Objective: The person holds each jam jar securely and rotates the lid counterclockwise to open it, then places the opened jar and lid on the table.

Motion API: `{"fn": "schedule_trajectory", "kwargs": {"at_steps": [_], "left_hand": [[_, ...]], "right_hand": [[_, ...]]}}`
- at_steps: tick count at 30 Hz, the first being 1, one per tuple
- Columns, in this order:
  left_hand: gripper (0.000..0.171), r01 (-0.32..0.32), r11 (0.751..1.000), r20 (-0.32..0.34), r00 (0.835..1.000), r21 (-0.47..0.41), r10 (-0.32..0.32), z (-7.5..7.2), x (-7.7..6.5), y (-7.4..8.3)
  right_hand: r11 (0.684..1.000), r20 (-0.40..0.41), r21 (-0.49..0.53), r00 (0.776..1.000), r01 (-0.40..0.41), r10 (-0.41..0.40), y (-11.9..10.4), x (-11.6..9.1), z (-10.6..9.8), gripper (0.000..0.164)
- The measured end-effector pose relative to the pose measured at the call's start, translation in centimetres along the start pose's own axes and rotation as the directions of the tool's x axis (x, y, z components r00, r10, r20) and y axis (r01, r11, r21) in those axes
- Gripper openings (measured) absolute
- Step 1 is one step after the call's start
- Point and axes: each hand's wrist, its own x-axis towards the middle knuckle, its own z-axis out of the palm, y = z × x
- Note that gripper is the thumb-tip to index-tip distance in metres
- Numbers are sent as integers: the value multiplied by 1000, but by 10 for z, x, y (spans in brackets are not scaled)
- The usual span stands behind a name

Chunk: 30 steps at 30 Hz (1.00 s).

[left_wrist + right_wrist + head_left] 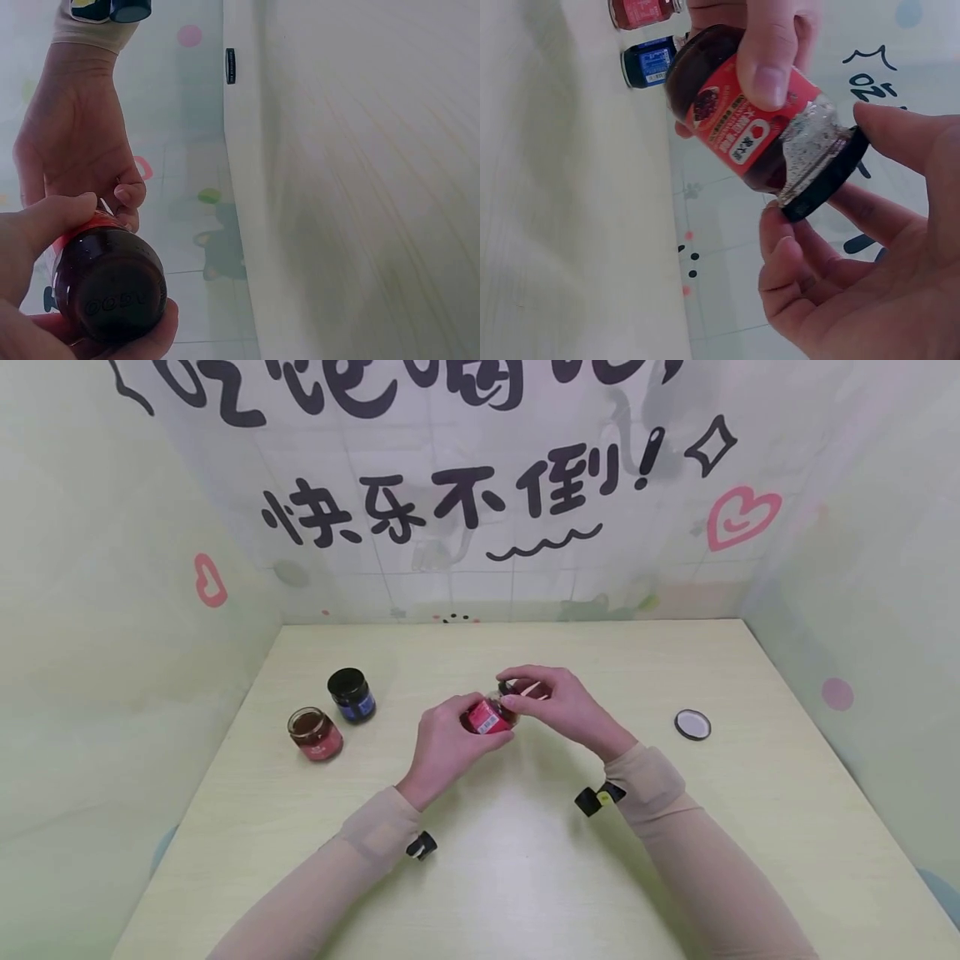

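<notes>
My left hand (pixel 448 739) grips a small glass jar (pixel 731 124) round its body, holding it tilted above the middle of the table. A red label with white lettering wraps the jar, and its contents look dark. Crinkled clear wrap shows at the neck, just under a black lid (pixel 826 177) that sits on the mouth. The thumb and fingers of my right hand (pixel 570 706) pinch this lid by its rim. In the left wrist view the jar's dark base (pixel 112 292) faces the camera, so the lid is hidden there.
On the left of the table (pixel 487 877) stand a red-labelled glass jar (pixel 321 747), its mouth uncovered, and a dark jar with a blue label (pixel 354 700). A loose lid (pixel 692 725) lies at the right, pale inside up. Printed walls enclose the back and sides.
</notes>
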Motion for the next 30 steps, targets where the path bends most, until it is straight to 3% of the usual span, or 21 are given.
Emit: {"fn": "schedule_trajectory", "kwargs": {"at_steps": [9, 16, 30], "left_hand": [[46, 9, 1000, -28, 1000, 3, -9, 1, 0, -2], [44, -30, 1000, -28, 999, 9, 30, 1, -1, -1], [49, 23, 998, 3, 1000, 52, -23, 1, -4, 0]], "right_hand": [[993, -41, -90, 997, -74, 70, -13, 2, -3, 49], [990, -33, -105, 995, -92, 89, -20, 4, -3, 38], [987, 23, -117, 993, -109, 113, -20, 3, -3, 33]]}}
